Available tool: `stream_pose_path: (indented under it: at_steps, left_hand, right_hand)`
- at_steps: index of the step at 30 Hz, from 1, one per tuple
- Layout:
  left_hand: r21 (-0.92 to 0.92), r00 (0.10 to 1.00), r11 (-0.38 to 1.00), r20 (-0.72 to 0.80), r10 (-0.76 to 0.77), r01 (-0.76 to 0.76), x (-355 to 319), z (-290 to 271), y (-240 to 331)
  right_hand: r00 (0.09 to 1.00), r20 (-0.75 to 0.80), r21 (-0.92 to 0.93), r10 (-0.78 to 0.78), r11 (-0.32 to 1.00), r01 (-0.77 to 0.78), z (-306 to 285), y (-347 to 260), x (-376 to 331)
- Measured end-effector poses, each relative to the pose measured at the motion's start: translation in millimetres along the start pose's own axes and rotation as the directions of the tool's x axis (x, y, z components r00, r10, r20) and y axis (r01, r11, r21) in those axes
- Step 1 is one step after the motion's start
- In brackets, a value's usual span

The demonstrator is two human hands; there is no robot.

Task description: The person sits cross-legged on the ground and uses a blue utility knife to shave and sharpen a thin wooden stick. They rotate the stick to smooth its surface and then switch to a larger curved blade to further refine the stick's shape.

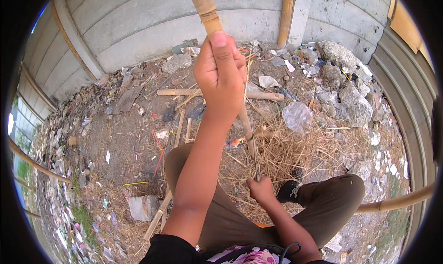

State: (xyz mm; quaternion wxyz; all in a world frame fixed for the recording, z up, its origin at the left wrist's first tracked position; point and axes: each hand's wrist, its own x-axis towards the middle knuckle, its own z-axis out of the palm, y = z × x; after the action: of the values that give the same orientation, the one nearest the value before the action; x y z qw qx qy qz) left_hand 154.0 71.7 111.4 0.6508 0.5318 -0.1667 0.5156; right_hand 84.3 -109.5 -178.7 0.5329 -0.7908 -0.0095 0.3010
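Note:
My left hand (220,72), raised with the arm stretched forward, is closed round a bamboo pole (204,5). The pole slants down from the top of the view, past my wrist, to its lower end between my knees. My right hand (261,190) is closed low down near that end, gripping a knife (257,166) whose narrow dark blade shows almost edge-on against the bamboo. How far blade and bamboo touch is hard to make out. Thin pale shavings and straw-like strips (286,148) lie heaped beyond my right hand.
Another bamboo piece (265,96) lies crosswise on the littered ground, and split strips (159,215) lie by my left leg. Concrete rubble (355,105) and a clear plastic bag (297,116) are at the right. A grey panel wall (180,28) stands ahead; a bamboo pole (397,201) juts in at right.

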Motion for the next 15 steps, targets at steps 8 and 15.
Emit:
stream_pose_path:
  at_steps: [8,15]
  left_hand:
    - [-0.011,0.987,0.996,-0.139,-0.085,0.084,21,-37,-9]
    - [0.018,0.985,0.998,-0.164,-0.050,0.054,21,-46,-5]
  right_hand:
    - [0.642,0.762,0.634,-0.079,0.293,-0.716,-67,-76,-12]
    - [0.650,-0.359,0.156,-0.670,0.644,0.749,-84,-202,-87]
